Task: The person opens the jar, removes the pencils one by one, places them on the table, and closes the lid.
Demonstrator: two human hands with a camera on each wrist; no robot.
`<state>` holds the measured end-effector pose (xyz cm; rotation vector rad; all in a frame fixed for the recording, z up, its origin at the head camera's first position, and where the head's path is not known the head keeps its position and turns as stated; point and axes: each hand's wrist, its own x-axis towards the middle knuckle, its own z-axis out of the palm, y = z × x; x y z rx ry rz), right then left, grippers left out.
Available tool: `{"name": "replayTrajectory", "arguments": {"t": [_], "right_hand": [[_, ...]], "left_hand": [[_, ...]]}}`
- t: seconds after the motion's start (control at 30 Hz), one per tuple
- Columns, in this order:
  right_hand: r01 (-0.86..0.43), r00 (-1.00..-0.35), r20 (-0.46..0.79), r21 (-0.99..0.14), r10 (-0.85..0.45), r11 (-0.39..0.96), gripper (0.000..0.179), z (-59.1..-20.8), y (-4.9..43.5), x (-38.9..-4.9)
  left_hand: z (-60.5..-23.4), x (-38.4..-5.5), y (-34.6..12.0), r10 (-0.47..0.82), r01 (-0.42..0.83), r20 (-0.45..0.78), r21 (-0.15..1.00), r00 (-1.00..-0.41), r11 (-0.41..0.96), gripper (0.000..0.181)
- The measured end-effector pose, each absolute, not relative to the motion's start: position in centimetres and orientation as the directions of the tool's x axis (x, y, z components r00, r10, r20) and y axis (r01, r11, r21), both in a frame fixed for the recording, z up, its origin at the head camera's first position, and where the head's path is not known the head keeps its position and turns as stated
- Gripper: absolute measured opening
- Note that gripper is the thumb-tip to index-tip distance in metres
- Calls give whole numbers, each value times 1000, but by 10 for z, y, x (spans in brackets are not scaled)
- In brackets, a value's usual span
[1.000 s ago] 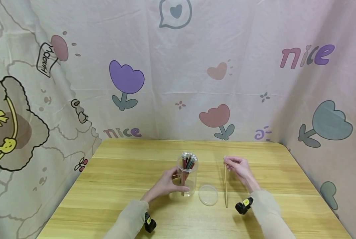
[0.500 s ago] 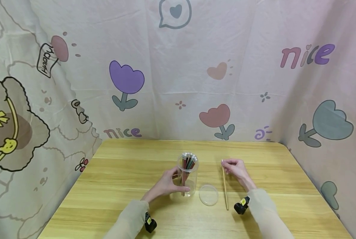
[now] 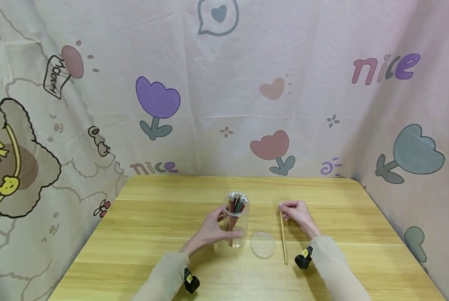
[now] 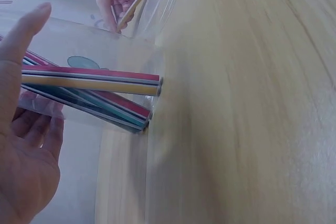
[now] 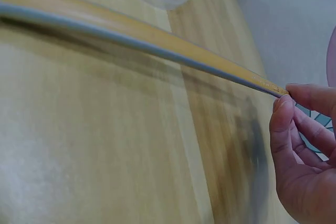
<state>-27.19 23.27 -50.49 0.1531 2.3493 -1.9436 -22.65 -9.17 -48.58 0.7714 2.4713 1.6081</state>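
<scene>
Jar (image 3: 241, 221) upright, lower centre.
Your left hand's (image 3: 211, 230) grip is clamped round it, likely against tipping; your right hand (image 3: 298, 213) pinches a pencil (image 3: 283, 237) by its upper end.

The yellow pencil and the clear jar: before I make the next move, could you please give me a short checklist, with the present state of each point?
1. Right hand pinches the yellow pencil near its far end: ok.
2. Left hand holds the clear jar: ok.
3. Jar upright: ok.
4. Round clear lid off the jar, lying beside it: ok.
5. Yellow pencil above the jar's mouth: not ok; it is to the right of the jar, beyond the lid.
6. Pencil's near end lifted off the table: cannot tell.
</scene>
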Motion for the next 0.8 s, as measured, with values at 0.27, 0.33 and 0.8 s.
{"name": "replayTrajectory", "arguments": {"t": [0.27, 0.33, 0.8], "right_hand": [[136, -991, -132, -961, 34, 240, 29, -507, 229, -272], [142, -990, -139, -958, 31, 250, 30, -507, 228, -271], [137, -991, -132, -935, 38, 328, 27, -512, 228, -275]], "left_hand": [[-486, -228, -92, 453, 382, 211, 864, -866, 329, 87], [-486, -228, -92, 454, 389, 217, 860, -864, 330, 85], [-485, -229, -93, 460, 390, 213, 858, -862, 334, 82]]}}
